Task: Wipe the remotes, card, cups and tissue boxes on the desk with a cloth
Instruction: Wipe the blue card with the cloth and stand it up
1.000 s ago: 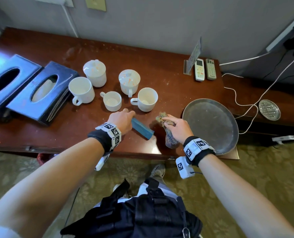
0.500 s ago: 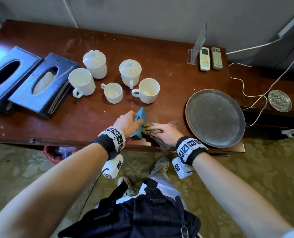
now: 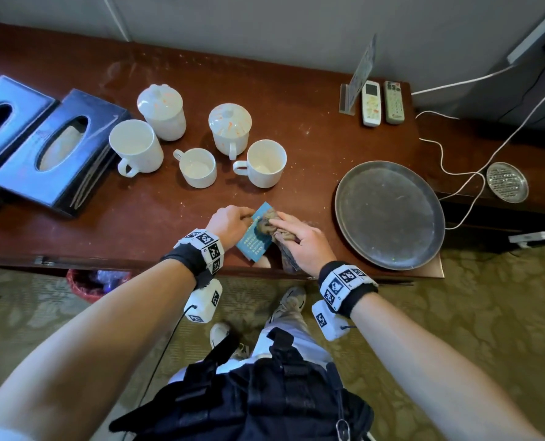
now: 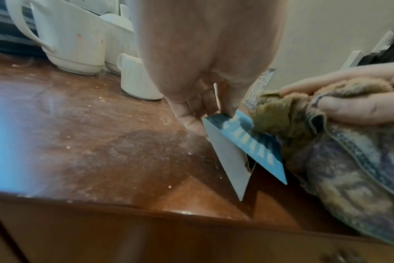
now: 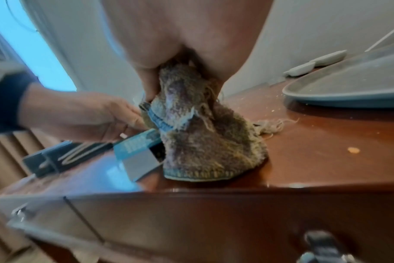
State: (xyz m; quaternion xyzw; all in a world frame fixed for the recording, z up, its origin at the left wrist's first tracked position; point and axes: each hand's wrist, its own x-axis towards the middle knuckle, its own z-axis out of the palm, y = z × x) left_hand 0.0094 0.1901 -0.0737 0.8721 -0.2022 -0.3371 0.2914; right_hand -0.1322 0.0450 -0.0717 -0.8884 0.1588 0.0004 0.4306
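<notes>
At the near edge of the desk [image 3: 156, 224] we see our left hand [image 3: 229, 224] pinching the blue folded card [image 3: 254, 238] by its left side, thumb below and fingers curled on the top, so the card stands tilted on its lower edge. One second ago this card was lying low under the left hand; half a second ago it was already raised, and now it is turned more, so that its printed blue face looks up to us. Our right hand [image 3: 303, 243] grasps the bunched brown cloth [image 3: 272, 229] and presses it on the upper part of the card's face. A second ago the cloth was apart from the card, near the tray; now it touches the card, and its loose end hangs down to the desk edge. In the right wrist view the cloth [image 5: 202, 128] covers the right side of the card [image 5: 137, 149].

To the right of the hands lies the round metal tray [image 3: 388, 214], not moved. Farther in stand the five white cups [image 3: 266, 163], two of them with lids, and at the left the two dark tissue boxes [image 3: 57, 151]. At the far right edge, near the wall, the two remotes [image 3: 381, 101] lie side by side, just beside a clear sign holder [image 3: 358, 79]. All of these rest where they were before.
</notes>
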